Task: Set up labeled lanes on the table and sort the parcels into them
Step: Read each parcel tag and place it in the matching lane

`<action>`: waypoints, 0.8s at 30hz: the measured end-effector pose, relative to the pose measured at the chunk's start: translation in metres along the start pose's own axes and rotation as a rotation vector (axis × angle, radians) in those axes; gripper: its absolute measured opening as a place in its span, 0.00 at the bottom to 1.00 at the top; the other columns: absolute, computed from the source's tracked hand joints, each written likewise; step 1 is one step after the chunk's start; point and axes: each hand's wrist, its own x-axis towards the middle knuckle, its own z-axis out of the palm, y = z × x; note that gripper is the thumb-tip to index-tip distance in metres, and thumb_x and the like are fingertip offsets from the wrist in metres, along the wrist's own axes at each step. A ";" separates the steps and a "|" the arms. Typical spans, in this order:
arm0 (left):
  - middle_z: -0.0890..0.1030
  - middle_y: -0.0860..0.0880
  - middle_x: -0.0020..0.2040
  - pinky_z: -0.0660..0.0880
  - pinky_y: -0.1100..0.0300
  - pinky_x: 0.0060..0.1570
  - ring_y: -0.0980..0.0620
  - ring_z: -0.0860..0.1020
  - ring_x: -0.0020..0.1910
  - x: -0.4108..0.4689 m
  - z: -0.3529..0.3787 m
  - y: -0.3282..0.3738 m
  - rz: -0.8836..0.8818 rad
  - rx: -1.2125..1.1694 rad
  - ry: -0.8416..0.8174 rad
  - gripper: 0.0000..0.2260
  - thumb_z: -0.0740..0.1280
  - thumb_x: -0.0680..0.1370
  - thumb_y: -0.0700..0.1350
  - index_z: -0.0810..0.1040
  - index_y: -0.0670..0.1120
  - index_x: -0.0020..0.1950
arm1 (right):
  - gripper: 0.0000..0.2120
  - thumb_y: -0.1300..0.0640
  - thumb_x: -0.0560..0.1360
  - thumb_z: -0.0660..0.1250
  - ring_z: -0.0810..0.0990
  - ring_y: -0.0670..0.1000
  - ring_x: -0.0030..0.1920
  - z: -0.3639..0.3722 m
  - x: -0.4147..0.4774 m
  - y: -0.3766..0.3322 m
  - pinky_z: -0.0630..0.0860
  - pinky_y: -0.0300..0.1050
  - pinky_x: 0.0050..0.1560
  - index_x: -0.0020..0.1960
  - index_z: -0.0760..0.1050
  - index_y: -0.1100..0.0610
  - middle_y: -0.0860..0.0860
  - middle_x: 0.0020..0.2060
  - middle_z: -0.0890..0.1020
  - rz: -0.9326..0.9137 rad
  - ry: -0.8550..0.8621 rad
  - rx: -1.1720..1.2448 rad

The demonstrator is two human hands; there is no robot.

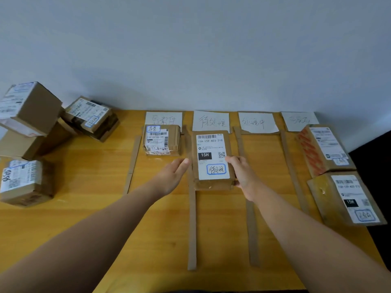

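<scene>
Cardboard parcel [212, 160] lies flat just below the second paper label [211, 121], right hand [241, 172] clasping its right edge, left hand [175, 174] spread open just beside its left edge.

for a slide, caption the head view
Right hand grips a labeled parcel in the second lane while the left hand hovers open beside it.

Both bare arms stretched forward; left hand [172, 176] flat, fingers loose, right hand [241, 173] curled, probably gripping with thumb up.
</scene>
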 end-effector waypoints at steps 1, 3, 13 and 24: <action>0.65 0.46 0.74 0.59 0.58 0.66 0.47 0.62 0.73 0.007 0.000 -0.002 -0.009 0.072 0.003 0.25 0.50 0.82 0.57 0.60 0.46 0.76 | 0.15 0.46 0.76 0.63 0.80 0.53 0.47 -0.004 0.004 0.002 0.75 0.52 0.53 0.59 0.68 0.52 0.51 0.44 0.84 0.015 0.006 0.006; 0.64 0.45 0.74 0.62 0.53 0.68 0.46 0.64 0.72 0.022 -0.003 -0.009 -0.027 0.222 -0.001 0.25 0.54 0.81 0.57 0.61 0.46 0.75 | 0.14 0.47 0.77 0.62 0.79 0.52 0.46 -0.012 0.013 0.006 0.73 0.50 0.50 0.59 0.68 0.52 0.51 0.43 0.83 0.042 0.019 0.012; 0.54 0.47 0.78 0.67 0.47 0.67 0.42 0.60 0.74 0.084 0.005 -0.032 0.046 0.870 -0.138 0.33 0.63 0.77 0.59 0.53 0.49 0.77 | 0.13 0.49 0.79 0.60 0.79 0.49 0.45 -0.018 0.059 0.008 0.74 0.51 0.53 0.61 0.66 0.52 0.49 0.44 0.82 0.128 0.069 -0.002; 0.42 0.51 0.79 0.63 0.46 0.68 0.42 0.56 0.75 0.112 0.014 -0.034 0.096 1.039 -0.276 0.35 0.62 0.77 0.59 0.48 0.53 0.79 | 0.14 0.53 0.80 0.59 0.81 0.46 0.41 -0.010 0.081 -0.003 0.75 0.42 0.35 0.64 0.65 0.54 0.51 0.47 0.82 0.051 0.061 -0.015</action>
